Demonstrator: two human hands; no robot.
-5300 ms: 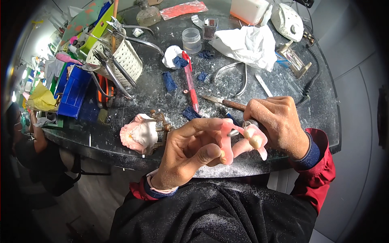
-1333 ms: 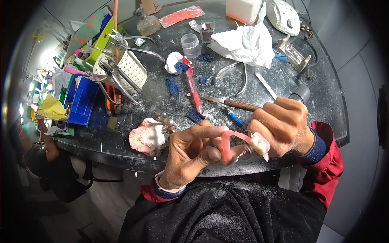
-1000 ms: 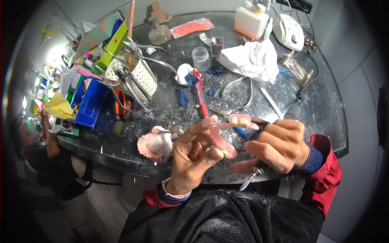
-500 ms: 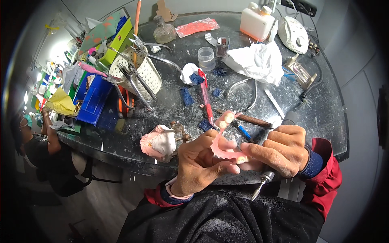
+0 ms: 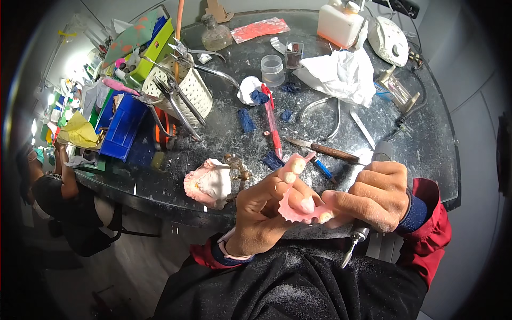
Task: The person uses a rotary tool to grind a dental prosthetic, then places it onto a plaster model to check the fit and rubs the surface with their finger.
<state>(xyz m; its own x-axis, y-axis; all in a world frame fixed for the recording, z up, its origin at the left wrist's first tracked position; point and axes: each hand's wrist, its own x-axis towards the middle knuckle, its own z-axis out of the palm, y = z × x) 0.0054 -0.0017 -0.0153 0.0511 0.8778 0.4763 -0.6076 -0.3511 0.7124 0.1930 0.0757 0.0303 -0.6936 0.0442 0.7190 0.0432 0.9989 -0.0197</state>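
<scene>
My left hand [image 5: 261, 213] is closed on a curved pink partial denture [image 5: 288, 202] with pale teeth, a clasp-like scalloped edge turned toward me. My right hand [image 5: 376, 194] grips a dark and silver rotary handpiece [image 5: 360, 233], its metal bur pointing down toward my lap, while the thumb and fingertips touch the denture's right end. Left of the hands sits a pink and white dental cast [image 5: 205, 184] beside a brass articulator [image 5: 240, 173]. A wooden-handled knife [image 5: 325, 148] and a blue marker [image 5: 324, 169] lie just beyond my hands.
The dusty dark bench [image 5: 426, 149] holds a plier basket [image 5: 192, 101], blue bins [image 5: 120, 133], a red pen [image 5: 271, 122], crumpled white plastic [image 5: 341, 77], a jug [image 5: 338, 26] and a white motor unit [image 5: 386, 42]. At the far left a co-worker [image 5: 56, 192] sits at another station.
The bur has moved from inside the denture down and out below my hands. The denture has been tilted and turned, and my right fingertips have come onto it.
</scene>
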